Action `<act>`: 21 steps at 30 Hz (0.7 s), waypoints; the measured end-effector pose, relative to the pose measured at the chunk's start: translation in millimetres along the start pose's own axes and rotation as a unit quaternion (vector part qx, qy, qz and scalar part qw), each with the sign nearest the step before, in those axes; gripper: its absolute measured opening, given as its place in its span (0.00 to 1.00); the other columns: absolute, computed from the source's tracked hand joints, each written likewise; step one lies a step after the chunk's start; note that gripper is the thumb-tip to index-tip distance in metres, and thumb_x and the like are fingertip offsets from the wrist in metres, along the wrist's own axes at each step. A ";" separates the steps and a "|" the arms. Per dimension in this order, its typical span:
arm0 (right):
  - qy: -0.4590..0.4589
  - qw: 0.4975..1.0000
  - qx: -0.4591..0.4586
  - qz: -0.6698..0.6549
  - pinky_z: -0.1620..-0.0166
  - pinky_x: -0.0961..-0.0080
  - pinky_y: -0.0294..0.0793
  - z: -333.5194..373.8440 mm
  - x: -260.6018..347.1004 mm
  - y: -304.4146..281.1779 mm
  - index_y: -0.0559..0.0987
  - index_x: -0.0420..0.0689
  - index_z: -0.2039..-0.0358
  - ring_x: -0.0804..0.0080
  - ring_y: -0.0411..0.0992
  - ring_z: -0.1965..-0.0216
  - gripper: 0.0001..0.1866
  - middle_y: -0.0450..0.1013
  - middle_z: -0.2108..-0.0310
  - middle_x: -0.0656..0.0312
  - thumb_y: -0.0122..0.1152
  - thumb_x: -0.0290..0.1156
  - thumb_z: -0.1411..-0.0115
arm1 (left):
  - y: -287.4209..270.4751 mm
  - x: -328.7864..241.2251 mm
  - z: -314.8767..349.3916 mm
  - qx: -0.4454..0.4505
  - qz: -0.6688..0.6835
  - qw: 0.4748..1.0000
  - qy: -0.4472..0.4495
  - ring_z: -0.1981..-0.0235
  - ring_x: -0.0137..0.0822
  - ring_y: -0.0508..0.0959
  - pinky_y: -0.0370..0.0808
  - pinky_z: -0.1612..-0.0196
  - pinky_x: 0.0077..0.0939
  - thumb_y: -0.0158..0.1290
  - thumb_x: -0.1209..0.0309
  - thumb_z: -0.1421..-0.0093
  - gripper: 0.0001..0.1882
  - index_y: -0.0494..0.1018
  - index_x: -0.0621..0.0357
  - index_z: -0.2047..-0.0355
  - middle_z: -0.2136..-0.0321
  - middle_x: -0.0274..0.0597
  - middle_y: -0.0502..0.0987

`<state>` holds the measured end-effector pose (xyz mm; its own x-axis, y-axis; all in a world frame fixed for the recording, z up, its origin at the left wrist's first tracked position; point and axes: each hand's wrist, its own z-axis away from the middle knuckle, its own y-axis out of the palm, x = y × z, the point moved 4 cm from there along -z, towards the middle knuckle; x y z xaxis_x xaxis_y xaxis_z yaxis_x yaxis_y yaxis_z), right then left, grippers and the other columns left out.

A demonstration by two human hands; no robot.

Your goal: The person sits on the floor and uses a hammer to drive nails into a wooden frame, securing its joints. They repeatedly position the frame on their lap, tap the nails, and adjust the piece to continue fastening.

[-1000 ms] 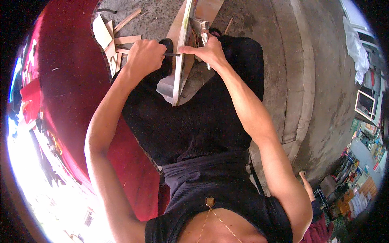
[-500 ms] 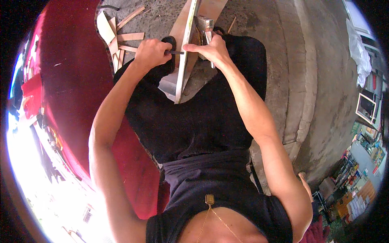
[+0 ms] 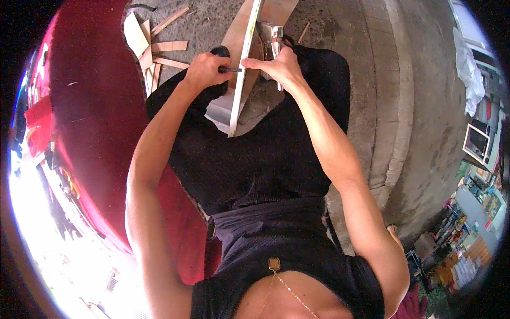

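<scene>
Pale plywood, a thin board (image 3: 241, 69) standing on edge, fills the upper middle of the frame, its lower end resting between the person's knees in black trousers (image 3: 265, 154). The left hand (image 3: 204, 72) is closed around the dark handle of a small tool (image 3: 227, 68) (a screwdriver or an awl, I cannot tell which), whose thin shaft meets the left face of the board. The right hand (image 3: 276, 66) reaches over the board's top edge, fingers curled on it, and its grip seems also to pin a metal-headed hammer (image 3: 276, 45) against the far side; how firmly is hidden by the board. By my judgement the work on the board is under way rather than finished: the tool tip sits at the surface, with no hole or screw head to be seen there, so whatever is being driven or pierced appears not yet through. What has been done elsewhere on the board cannot be read from this angle. At the upper left lie wood offcuts (image 3: 151, 45) scattered on the concrete floor (image 3: 340, 32), near the left hand but apart from it. A large red shape (image 3: 90, 133) takes up the left side, just beside the left elbow, and may crowd it. At the lower right, well apart, stands a cluttered stall (image 3: 467, 244).
</scene>
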<state>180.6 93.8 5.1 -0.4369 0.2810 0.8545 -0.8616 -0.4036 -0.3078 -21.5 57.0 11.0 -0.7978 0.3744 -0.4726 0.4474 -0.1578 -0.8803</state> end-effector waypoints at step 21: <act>-0.133 0.961 0.091 0.223 0.72 0.68 0.70 63.1 107.3 -58.5 0.74 0.36 0.71 0.65 0.72 0.78 0.18 0.70 0.82 0.54 0.65 0.40 0.44 | 26.1 12.7 4.7 -0.016 0.111 0.994 -0.004 0.80 0.49 0.77 0.75 0.72 0.38 0.63 0.61 0.58 0.13 0.79 0.56 0.75 0.84 0.49 0.75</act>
<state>200.4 92.6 141.2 -0.6497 -0.1792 0.7388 -0.5334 -0.5850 -0.6110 -21.9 53.3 -18.2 -0.6817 0.3258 -0.6551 0.6251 -0.2059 -0.7529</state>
